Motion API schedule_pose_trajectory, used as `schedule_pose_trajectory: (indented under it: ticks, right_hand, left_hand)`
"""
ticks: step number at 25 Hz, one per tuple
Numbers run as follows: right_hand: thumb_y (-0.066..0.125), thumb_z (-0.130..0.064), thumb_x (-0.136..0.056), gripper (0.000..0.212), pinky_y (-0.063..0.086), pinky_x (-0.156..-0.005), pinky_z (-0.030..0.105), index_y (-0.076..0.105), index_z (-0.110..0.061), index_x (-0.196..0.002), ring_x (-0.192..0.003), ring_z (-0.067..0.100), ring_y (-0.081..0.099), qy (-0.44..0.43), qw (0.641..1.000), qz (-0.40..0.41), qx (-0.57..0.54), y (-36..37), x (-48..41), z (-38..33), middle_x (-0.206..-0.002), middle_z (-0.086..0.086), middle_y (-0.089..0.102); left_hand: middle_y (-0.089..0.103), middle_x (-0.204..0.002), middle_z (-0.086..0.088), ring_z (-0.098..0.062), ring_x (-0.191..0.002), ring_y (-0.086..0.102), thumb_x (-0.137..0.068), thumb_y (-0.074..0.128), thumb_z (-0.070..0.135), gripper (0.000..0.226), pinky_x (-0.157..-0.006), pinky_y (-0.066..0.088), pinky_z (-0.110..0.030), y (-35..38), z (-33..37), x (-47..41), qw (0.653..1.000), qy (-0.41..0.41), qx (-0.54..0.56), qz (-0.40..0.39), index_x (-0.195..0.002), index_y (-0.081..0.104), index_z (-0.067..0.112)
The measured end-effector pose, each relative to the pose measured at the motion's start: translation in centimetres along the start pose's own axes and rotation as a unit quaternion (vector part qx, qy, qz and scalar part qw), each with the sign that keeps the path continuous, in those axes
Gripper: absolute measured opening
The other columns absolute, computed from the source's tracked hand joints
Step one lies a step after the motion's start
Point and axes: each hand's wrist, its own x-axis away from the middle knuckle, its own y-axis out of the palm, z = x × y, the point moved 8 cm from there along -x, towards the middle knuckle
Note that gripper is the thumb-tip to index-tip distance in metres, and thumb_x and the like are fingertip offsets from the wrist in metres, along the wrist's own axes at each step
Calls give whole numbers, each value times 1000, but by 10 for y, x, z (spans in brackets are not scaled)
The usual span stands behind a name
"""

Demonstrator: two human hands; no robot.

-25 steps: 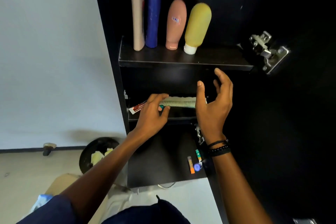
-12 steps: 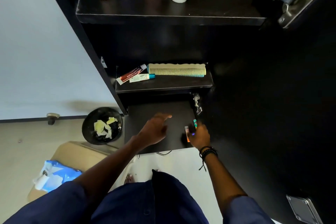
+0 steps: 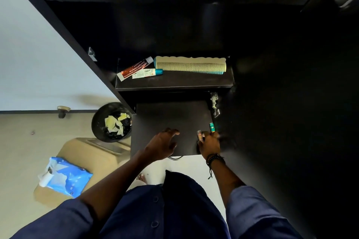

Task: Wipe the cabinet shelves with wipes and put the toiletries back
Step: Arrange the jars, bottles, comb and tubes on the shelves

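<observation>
The black cabinet (image 3: 77, 31) stood open against a pale wall (image 3: 29, 54), its dark door swung out on the right and closing off that side. A metal hinge (image 3: 214, 105) glinted at the right edge of the bottom shelf (image 3: 171, 116). On the floor (image 3: 23, 141) to the left sat a round black bin (image 3: 99, 122) holding crumpled yellowish wipes (image 3: 115, 124). Near it a blue, crinkled pack of wipes (image 3: 66, 178) lay on a tan box (image 3: 93, 153). The middle shelf (image 3: 174, 83) carried the toiletries: a long, pale, flat comb (image 3: 190, 65) with fine teeth and a wavy back edge, a red tube (image 3: 135, 69), and just in front of it a white tube (image 3: 147, 73) with a teal cap, the two tubes touching. The person bent over the bottom shelf, a smooth matte black board. The left hand (image 3: 163, 144) was loose, its grip wide and holding nothing, fingers spread with the tips low over the board; I could not tell whether they touched it. The right hand (image 3: 209, 143), beaded bracelets (image 3: 214, 158) on its wrist, had its grip closed around the near end of a small pinkish stick (image 3: 199, 134), whose far end poked out past the curled fingers. A second small stick with a green tip (image 3: 212, 127) lay just beside it, at the knuckles. That hand was blurred, so finer detail of the hold escaped me.
</observation>
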Motion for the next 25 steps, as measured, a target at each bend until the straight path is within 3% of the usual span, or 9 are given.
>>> schedule_pose_trajectory:
  ticks: [6, 9, 12, 15, 19, 22, 25]
  right_hand:
    - [56, -12, -86, 34, 43, -94, 33, 55, -10, -120, -110, 33, 53, -87, 995, -21, 32, 4, -11, -14, -121, 19, 52]
    - [65, -18, -83, 29, 45, -80, 33, 58, -6, -109, -99, 33, 57, -103, 992, -37, -61, 2, -11, -23, -105, 18, 62]
    - [72, -27, -80, 23, 44, -67, 29, 60, -14, -94, -78, 22, 57, -145, 973, -50, -173, -12, -2, -46, -89, 6, 62]
    - [75, -32, -77, 20, 54, -69, 38, 56, -31, -81, -76, 21, 62, -214, 940, -60, -259, -38, 18, -75, -83, -4, 62]
    - [76, -20, -77, 19, 54, -75, 36, 60, -26, -82, -80, 14, 64, -285, 902, -53, -319, -81, 45, -117, -87, -1, 65]
    - [78, -19, -75, 19, 56, -78, 40, 64, -15, -87, -82, 19, 66, -315, 879, -43, -354, -111, 63, -139, -88, 4, 68]
    - [79, -18, -76, 24, 58, -81, 44, 67, -11, -95, -82, 24, 69, -289, 874, -29, -389, -136, 73, -150, -92, 8, 71]
  left_hand:
    - [54, -132, -10, -21, -115, 58, -91, 60, 18, 45, -92, 48, -30, 0, -11, 5, 999, -24, 28, 21, -134, 48, 15]
    - [55, -131, -9, -21, -112, 60, -90, 61, 20, 44, -89, 49, -29, -2, -11, 5, 998, -26, 30, 39, -133, 49, 16]
    - [55, -129, -6, -20, -103, 63, -89, 62, 23, 46, -84, 48, -25, -18, -7, 7, 995, -26, 46, 87, -134, 49, 20]
    - [57, -123, -3, -16, -92, 66, -90, 61, 33, 48, -79, 50, -24, -43, -1, 10, 983, -26, 103, 150, -135, 49, 22]
    - [70, -93, 3, -13, -76, 70, -82, 65, 49, 47, -76, 57, -32, -77, 7, 15, 946, -10, 247, 208, -125, 57, 30]
    - [73, -86, -2, -10, -69, 70, -87, 68, 28, 32, -66, 58, -32, -103, 25, 24, 930, 35, 287, 228, -116, 65, 16]
    - [72, -85, -9, -13, -73, 70, -85, 69, 13, 19, -65, 58, -25, -128, 35, 36, 881, 42, 399, 250, -103, 67, 8]
